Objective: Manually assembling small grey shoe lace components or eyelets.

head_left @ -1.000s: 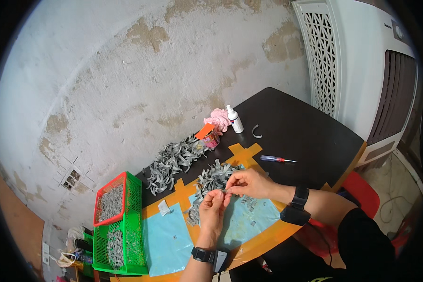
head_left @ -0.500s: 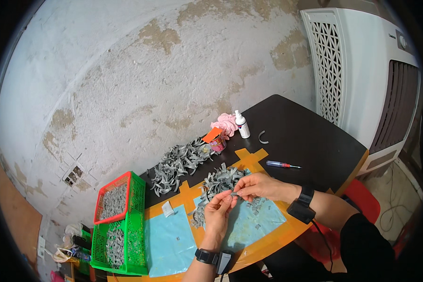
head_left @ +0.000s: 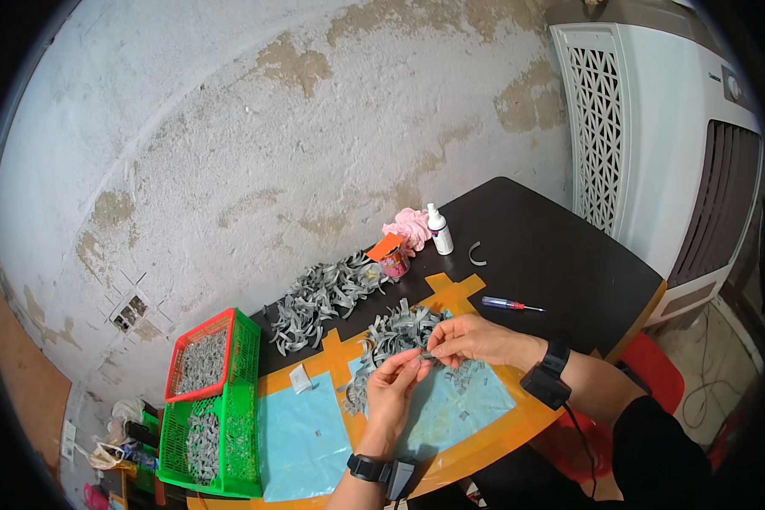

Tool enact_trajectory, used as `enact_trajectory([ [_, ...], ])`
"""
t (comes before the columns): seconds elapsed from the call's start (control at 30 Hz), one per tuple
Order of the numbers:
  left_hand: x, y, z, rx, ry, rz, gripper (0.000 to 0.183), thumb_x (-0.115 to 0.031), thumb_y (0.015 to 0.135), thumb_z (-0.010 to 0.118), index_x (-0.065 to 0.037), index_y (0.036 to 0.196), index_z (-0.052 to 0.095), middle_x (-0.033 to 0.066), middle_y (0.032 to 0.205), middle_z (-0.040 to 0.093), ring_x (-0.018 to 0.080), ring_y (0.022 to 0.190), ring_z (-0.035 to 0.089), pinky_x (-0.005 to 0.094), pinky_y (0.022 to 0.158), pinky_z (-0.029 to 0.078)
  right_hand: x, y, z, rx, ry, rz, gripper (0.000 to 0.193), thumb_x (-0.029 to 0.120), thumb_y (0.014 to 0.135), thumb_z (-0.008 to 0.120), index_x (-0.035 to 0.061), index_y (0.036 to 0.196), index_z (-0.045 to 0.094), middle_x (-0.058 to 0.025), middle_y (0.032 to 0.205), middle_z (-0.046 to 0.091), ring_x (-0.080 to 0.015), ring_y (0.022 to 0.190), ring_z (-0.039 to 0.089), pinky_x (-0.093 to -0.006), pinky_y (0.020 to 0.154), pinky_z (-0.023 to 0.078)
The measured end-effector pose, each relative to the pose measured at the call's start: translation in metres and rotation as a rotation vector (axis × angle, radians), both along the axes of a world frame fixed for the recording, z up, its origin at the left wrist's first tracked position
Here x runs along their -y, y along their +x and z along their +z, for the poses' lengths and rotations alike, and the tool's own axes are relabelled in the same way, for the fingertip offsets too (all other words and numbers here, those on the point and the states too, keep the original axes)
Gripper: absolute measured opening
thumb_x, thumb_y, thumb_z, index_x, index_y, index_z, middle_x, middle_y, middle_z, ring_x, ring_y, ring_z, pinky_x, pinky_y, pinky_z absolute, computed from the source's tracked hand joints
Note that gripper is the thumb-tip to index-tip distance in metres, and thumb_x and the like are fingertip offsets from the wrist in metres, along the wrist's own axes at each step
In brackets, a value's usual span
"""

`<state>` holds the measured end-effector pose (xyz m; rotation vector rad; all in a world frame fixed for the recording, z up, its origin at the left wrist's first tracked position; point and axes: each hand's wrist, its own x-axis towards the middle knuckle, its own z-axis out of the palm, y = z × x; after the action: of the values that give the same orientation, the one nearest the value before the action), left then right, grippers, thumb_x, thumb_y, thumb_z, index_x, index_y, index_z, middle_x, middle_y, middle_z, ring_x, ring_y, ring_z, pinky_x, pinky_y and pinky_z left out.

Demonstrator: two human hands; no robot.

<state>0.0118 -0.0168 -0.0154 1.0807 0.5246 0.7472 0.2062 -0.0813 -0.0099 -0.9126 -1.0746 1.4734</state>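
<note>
My left hand [head_left: 391, 393] and my right hand [head_left: 476, 342] meet above the blue sheet [head_left: 476, 399], fingertips pinched on a small grey piece [head_left: 426, 356] between them. Its exact shape is mostly hidden by the fingers. Just beyond the hands lies a heap of curved grey strips [head_left: 395, 330], partly covered by my right hand. Small grey bits [head_left: 463, 374] are scattered on the sheet under my right hand. Each wrist wears a black strap with a small box.
A larger heap of grey strips [head_left: 319, 297] lies against the wall. Left stand a red basket [head_left: 172, 374] and a green basket [head_left: 245, 425] with grey pieces. A screwdriver [head_left: 510, 303], white spray bottle [head_left: 439, 231], pink cloth [head_left: 410, 228] and tin [head_left: 393, 265] lie farther back.
Both hands stay close together on the small grey piece, with the fingers shifting slightly. The whole view has moved a little.
</note>
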Motion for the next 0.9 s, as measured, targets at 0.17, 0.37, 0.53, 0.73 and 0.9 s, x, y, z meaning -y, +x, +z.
enact_trajectory([
  [0.17, -0.001, -0.002, -0.001, -0.006, 0.003, -0.008, 0.019, -0.001, 0.089, 0.059, 0.000, 0.107, 0.063, 0.0078, 0.095, 0.067, 0.0135, 0.085, 0.064, 0.0221, 0.077, 0.052, 0.000, -0.002, 0.000, 0.013, -0.002, 0.012, 0.015, 0.012, 0.087, 0.061, 0.0006, 0.097, 0.058, -0.0012, 0.079, 0.057, -0.0078, 0.071, 0.054, -0.0210, 0.063, 0.043],
  [0.37, -0.001, -0.001, 0.001, -0.015, 0.002, -0.030, 0.019, -0.001, 0.089, 0.060, 0.001, 0.107, 0.064, 0.0086, 0.096, 0.067, 0.0149, 0.087, 0.065, 0.0238, 0.078, 0.054, -0.001, -0.001, -0.003, 0.015, 0.008, 0.024, 0.016, 0.010, 0.086, 0.061, -0.0005, 0.098, 0.059, -0.0015, 0.080, 0.058, -0.0074, 0.070, 0.055, -0.0207, 0.061, 0.044],
  [0.53, -0.002, -0.003, 0.001, -0.043, 0.034, -0.050, 0.017, 0.000, 0.088, 0.060, 0.001, 0.105, 0.064, 0.0099, 0.094, 0.067, 0.0167, 0.086, 0.067, 0.0249, 0.077, 0.055, 0.001, 0.003, 0.003, 0.097, 0.018, 0.045, 0.015, 0.011, 0.086, 0.063, 0.0003, 0.096, 0.061, -0.0008, 0.080, 0.060, -0.0064, 0.070, 0.055, -0.0199, 0.062, 0.044],
  [0.73, -0.005, -0.004, 0.001, -0.092, 0.047, -0.072, 0.015, 0.001, 0.087, 0.060, 0.003, 0.101, 0.064, 0.0116, 0.092, 0.067, 0.0201, 0.085, 0.068, 0.0267, 0.076, 0.056, 0.002, 0.005, 0.007, 0.195, 0.039, 0.069, 0.013, 0.012, 0.085, 0.064, 0.0009, 0.091, 0.063, 0.0000, 0.077, 0.060, -0.0059, 0.068, 0.056, -0.0196, 0.062, 0.045],
  [0.9, -0.006, -0.006, 0.003, -0.083, 0.013, -0.102, 0.014, 0.002, 0.087, 0.060, 0.004, 0.100, 0.065, 0.0129, 0.093, 0.067, 0.0217, 0.086, 0.067, 0.0280, 0.078, 0.057, 0.005, 0.003, 0.010, 0.175, 0.048, 0.050, 0.015, 0.012, 0.084, 0.065, -0.0002, 0.093, 0.062, -0.0013, 0.078, 0.062, -0.0072, 0.068, 0.057, -0.0198, 0.062, 0.046],
])
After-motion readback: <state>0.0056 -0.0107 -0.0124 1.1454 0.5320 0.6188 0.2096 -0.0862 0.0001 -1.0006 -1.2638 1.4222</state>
